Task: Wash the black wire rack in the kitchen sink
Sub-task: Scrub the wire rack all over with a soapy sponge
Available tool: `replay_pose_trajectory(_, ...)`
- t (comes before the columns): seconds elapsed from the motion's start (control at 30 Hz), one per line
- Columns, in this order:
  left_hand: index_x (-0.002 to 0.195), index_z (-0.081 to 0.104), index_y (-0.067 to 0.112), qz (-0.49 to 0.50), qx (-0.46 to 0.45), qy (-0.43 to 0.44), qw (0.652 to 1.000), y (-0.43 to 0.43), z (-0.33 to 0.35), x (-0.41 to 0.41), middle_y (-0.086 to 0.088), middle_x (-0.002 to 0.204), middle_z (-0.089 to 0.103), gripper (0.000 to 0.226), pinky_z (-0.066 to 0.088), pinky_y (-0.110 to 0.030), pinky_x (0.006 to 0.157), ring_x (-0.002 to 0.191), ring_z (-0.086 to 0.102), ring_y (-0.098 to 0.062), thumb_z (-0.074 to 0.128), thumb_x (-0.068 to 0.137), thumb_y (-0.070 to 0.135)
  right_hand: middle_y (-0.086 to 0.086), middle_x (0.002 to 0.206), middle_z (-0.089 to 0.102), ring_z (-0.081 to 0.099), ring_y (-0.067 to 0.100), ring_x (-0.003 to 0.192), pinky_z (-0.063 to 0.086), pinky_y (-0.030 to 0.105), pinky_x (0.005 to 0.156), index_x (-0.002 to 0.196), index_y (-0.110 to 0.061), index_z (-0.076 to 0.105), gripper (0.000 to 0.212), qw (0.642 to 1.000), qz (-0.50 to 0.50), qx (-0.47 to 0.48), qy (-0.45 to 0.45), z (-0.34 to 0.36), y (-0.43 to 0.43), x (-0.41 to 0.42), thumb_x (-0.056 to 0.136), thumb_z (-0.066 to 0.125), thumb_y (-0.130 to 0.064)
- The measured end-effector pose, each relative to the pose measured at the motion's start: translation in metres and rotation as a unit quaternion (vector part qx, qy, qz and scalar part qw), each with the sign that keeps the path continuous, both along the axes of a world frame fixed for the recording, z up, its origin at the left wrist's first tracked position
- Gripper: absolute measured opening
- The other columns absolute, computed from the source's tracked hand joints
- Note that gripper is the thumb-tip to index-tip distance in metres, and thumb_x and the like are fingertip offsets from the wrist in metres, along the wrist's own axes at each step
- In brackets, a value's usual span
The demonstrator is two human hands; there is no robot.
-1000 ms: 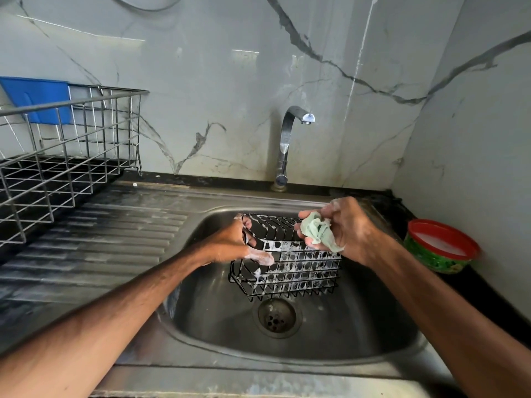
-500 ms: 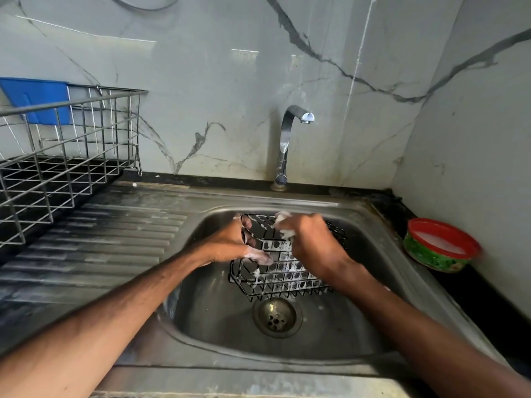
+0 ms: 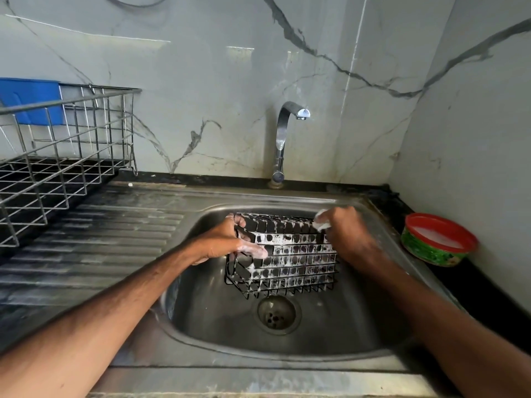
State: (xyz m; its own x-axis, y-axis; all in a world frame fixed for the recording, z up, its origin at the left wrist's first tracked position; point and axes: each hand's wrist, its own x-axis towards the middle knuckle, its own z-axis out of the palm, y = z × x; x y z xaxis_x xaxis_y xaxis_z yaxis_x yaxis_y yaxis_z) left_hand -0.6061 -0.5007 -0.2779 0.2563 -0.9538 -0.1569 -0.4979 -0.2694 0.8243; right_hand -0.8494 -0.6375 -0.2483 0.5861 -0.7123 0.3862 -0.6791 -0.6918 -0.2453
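The left hand (image 3: 227,242) grips the left end of the black wire rack (image 3: 290,254), its fingers curled round the far side and its soapy thumb laid across the near face. The right hand (image 3: 349,235) is closed round a pale cloth (image 3: 321,221) and presses it against the rack's top right corner. Only a sudsy wad of the cloth shows past the fingers.

The rack sits inside the sink (image 3: 207,311), toward the back of the basin and tilted so that its gridded face looks at the camera. Whether its lower edge touches the basin floor cannot be told. White foam clings to most of its wires.

Taking the rack as the centre of the dial, the drain (image 3: 276,312) lies at 6 o'clock just below it. The tap (image 3: 283,139) stands at 12 o'clock behind the basin, with no water coming from its spout. At 3 o'clock, on the dark counter by the side wall, sits a green tub (image 3: 436,242) with a red rim and something white inside. The ribbed draining board (image 3: 100,239) spreads out at 9 o'clock. At 10 o'clock stands a silver wire dish drainer (image 3: 66,156) with a blue board (image 3: 31,99) propped upright behind its bars.
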Motion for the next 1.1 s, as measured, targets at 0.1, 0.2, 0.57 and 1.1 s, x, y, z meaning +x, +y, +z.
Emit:
replay_pose_trajectory(0.1,0.137,0.035,0.014,-0.003,0.004,0.005,1.0,0.001,0.001,-0.002,-0.004,0.113,0.064,0.11,0.054,-0.037,0.095,0.1,0.065,-0.014,0.096,0.051,0.049,0.009,0.115,0.073,0.07,0.023,0.102,0.057,0.038,0.094,0.116,-0.018,0.074,0.044,1.0,-0.026,0.013,-0.009,0.0,0.008,0.005,0.087,0.059,0.011)
replay_pose_trajectory(0.2,0.139,0.036,0.013,0.004,0.004,0.01,1.0,0.001,0.001,-0.003,-0.003,0.113,0.065,0.111,0.051,-0.028,0.091,0.101,0.065,-0.012,0.093,0.05,0.047,0.012,0.11,0.073,0.07,0.024,0.099,0.057,0.035,0.088,0.12,-0.016,0.071,0.04,1.0,0.02,-0.021,0.006,0.003,0.042,0.024,0.092,0.055,0.007)
replay_pose_trajectory(0.57,0.137,0.048,0.022,0.018,-0.006,0.019,1.0,-0.001,-0.006,-0.001,-0.004,0.116,0.073,0.103,0.053,-0.031,0.079,0.111,0.068,-0.024,0.093,0.054,0.064,0.016,0.106,0.066,0.061,0.026,0.067,0.046,0.028,0.056,0.13,-0.008,0.054,0.035,0.959,0.232,-0.113,0.118,-0.001,0.078,0.038,0.096,0.048,-0.008)
replay_pose_trajectory(1.1,0.119,0.075,0.022,-0.031,0.028,0.03,0.999,0.0,0.007,-0.004,0.003,0.115,0.077,0.074,0.055,-0.017,0.081,0.087,0.07,0.0,0.082,0.061,0.067,0.016,0.105,0.072,0.069,0.03,0.095,0.057,0.039,0.085,0.123,-0.012,0.068,0.039,0.998,-0.049,0.015,0.025,-0.013,0.003,0.004,0.089,0.062,0.004)
